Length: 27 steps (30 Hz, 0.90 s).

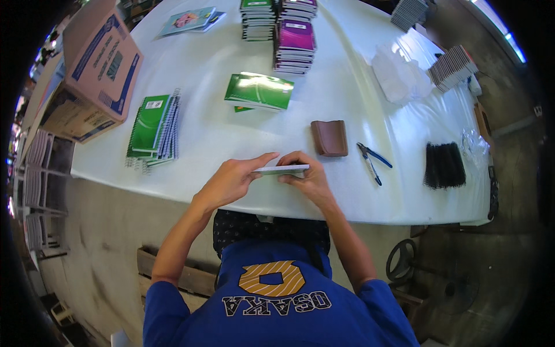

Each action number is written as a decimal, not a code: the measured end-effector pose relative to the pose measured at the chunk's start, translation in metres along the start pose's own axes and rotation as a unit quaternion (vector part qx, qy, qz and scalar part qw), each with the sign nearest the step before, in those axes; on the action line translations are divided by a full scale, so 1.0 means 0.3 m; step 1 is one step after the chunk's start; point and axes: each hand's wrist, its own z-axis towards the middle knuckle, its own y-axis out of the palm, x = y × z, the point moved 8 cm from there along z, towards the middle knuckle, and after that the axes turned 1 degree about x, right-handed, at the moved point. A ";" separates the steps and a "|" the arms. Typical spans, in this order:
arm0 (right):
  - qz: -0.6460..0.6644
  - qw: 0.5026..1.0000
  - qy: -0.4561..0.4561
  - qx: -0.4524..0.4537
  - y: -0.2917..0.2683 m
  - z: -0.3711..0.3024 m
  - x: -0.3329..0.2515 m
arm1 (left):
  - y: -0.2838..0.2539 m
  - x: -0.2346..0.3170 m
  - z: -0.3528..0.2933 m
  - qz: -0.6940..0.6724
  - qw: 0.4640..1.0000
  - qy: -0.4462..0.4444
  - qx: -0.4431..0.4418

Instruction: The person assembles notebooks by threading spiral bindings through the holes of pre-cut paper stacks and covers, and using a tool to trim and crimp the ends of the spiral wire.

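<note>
Over the table's near edge I hold a thin notebook block (281, 170) level between both hands, seen almost edge-on as a pale strip. My left hand (230, 178) grips its left end, the thumb below and a finger stretched along the top. At the other end, my right hand (310, 180) pinches it with curled fingers. Just beyond lie green-covered notebook blocks (260, 92), with no coil visible on them. A brown curved-top block (329, 139) sits right of my hands, and blue-handled cutting pliers (373, 163) lie farther right.
Green spiral notebooks (151, 130) are piled at left beside a cardboard box (95, 75). Stacks of purple notebooks (296, 43) and green notebooks (258, 23) stand at the far side. Black plastic coils (444, 166) and a crumpled plastic bag (402, 74) lie at right.
</note>
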 end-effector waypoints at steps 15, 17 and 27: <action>-0.163 0.977 -0.118 0.066 -0.061 -0.030 -0.075 | 0.086 0.166 0.107 0.320 0.927 0.127 0.146; -0.188 0.964 -0.137 0.129 -0.246 -0.044 -0.109 | 0.084 0.147 0.109 0.296 0.950 0.062 0.074; -0.706 0.484 0.183 0.484 -1.379 -0.282 -0.128 | 0.089 0.184 0.110 0.270 0.955 0.118 0.031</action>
